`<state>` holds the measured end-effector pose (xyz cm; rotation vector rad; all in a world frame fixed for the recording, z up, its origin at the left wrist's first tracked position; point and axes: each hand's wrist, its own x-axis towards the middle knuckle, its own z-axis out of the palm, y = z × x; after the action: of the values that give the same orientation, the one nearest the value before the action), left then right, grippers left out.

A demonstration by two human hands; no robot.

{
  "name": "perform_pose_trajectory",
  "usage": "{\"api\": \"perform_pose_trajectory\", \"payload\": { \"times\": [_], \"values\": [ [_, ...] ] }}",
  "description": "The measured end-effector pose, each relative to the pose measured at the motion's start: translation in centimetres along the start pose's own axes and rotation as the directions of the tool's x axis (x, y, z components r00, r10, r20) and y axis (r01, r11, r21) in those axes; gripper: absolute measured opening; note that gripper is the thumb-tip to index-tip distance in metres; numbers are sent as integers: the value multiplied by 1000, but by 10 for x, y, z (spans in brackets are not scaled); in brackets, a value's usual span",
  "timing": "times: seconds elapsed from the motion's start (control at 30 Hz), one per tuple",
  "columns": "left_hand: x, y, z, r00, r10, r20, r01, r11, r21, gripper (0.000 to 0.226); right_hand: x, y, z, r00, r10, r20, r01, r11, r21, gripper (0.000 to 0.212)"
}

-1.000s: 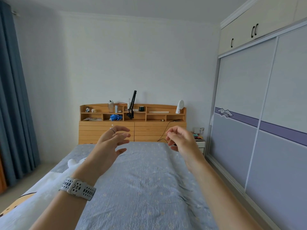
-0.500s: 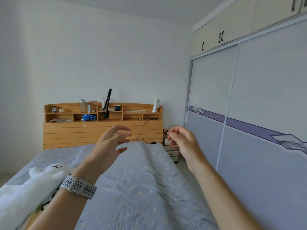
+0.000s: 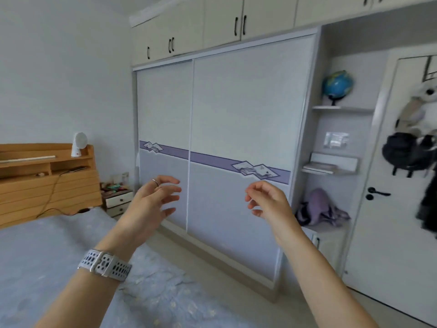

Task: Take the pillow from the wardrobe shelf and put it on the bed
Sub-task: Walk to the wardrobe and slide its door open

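Ahead, two sliding doors of the wardrobe (image 3: 236, 138) shut, meeting at one vertical seam at 12 o'clock. Raised before them, apart from each other: left hand (image 3: 151, 204), fingers spread wide, holding nothing, ringed and with a watch (image 3: 104, 265) at the wrist; right hand (image 3: 269, 202), fingers loosely curled, also holding nothing. Open floor strip between wardrobe base and edge of the bed (image 3: 59, 256) at 8 o'clock. Three open side shelves at 3 o'clock: one globe (image 3: 338, 85) up top, a purple bundle (image 3: 319, 207) on the lowest — pillow or not, cannot tell.
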<state>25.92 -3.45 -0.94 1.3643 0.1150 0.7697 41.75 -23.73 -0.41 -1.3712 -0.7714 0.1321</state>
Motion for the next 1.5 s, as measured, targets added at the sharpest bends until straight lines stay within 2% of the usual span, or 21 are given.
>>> {"api": "perform_pose_trajectory", "payload": {
  "times": [0.17, 0.37, 0.57, 0.73, 0.9, 1.03, 1.27, 1.5],
  "values": [
    [-3, -30, 73, 974, -70, 214, 78, 997, -28, 9, -48, -12, -77, 966, 17, -258, -32, 998, -53, 21],
    [6, -51, 169, 911, -97, 402, 145, 985, -89, 11, -95, -42, -161, 898, -7, -440, -63, 987, -144, 17],
    [13, -76, 265, 850, -121, 512, 218, 967, -133, 17, -119, -53, -250, 824, -14, -566, -123, 971, -203, 18],
    [23, -98, 333, 817, -136, 561, 261, 954, -149, 16, -121, -51, -313, 783, -13, -622, -159, 962, -221, 19],
    [40, -127, 379, 794, -145, 591, 276, 951, -137, 15, -108, -38, -361, 765, -13, -644, -175, 958, -228, 30],
    [65, -154, 407, 788, -168, 592, 285, 952, -109, 15, -87, -17, -394, 746, 8, -666, -188, 962, -199, 20],
    [152, -219, 450, 783, -179, 596, 296, 950, -104, 17, -16, 39, -449, 730, 53, -682, -242, 952, -185, 15],
    [262, -269, 510, 739, -192, 645, 344, 932, -117, 12, 76, 80, -517, 660, 33, -750, -265, 945, -191, 16]
  ]
}}
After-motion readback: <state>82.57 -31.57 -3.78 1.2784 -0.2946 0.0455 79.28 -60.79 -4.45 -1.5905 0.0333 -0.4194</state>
